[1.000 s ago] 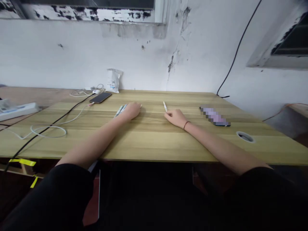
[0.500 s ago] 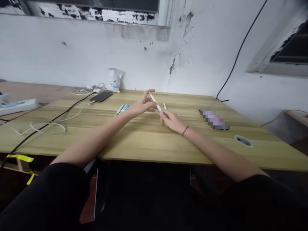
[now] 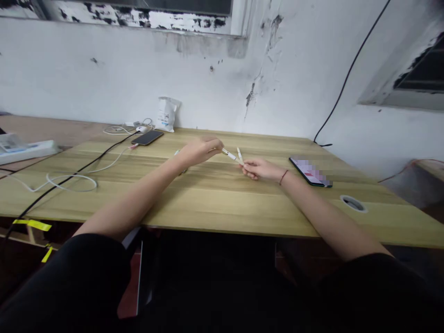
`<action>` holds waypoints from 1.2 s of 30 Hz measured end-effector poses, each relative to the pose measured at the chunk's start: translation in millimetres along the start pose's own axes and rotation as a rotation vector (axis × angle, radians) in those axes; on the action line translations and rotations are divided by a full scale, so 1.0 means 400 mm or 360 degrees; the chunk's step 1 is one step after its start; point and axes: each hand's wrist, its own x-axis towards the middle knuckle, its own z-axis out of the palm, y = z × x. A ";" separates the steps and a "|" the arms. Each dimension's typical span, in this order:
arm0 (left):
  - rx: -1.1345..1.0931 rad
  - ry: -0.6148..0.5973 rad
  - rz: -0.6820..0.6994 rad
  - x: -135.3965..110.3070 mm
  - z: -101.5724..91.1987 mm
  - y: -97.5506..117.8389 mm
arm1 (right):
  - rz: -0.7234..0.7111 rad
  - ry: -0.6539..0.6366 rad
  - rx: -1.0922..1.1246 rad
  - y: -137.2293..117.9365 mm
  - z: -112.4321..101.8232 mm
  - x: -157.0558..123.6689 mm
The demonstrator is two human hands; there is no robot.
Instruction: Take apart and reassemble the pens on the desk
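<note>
My left hand (image 3: pixel 201 151) is shut around a white marker pen (image 3: pixel 228 154), whose tip end points right past my fingers. That tip nearly meets my right hand (image 3: pixel 260 169), which sits low over the wooden table (image 3: pixel 222 203). A thin white pen (image 3: pixel 239 156) rises from my right fingertips, but I cannot tell if they grip it. Pale blue-marked pens (image 3: pixel 178 152) lie mostly hidden behind my left wrist. A red cord bracelet (image 3: pixel 283 176) circles my right wrist.
A smartphone (image 3: pixel 310 172) with a blurred screen lies at the table's right, near a round cable grommet (image 3: pixel 353 203). At the left lie a dark phone (image 3: pixel 147 137), a black cable (image 3: pixel 79 172), a white cable (image 3: pixel 71 182) and a power strip (image 3: pixel 26 151).
My left hand has closed around the white pen, which now lies nearly level instead of slanting upward. My right hand has shifted right, and the view has tilted slightly.
</note>
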 end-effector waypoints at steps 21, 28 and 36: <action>-0.0097 -0.0659 -0.0359 0.015 0.045 0.109 | -0.0346 0.0336 -0.0460 -0.049 0.035 -0.019; -0.0346 -0.0646 -0.0357 0.012 0.051 0.123 | -0.0180 0.0380 -0.0354 -0.039 0.032 -0.010; -0.0296 -0.0686 -0.0515 0.020 0.063 0.122 | -0.0359 0.0375 -0.0239 -0.041 0.043 -0.014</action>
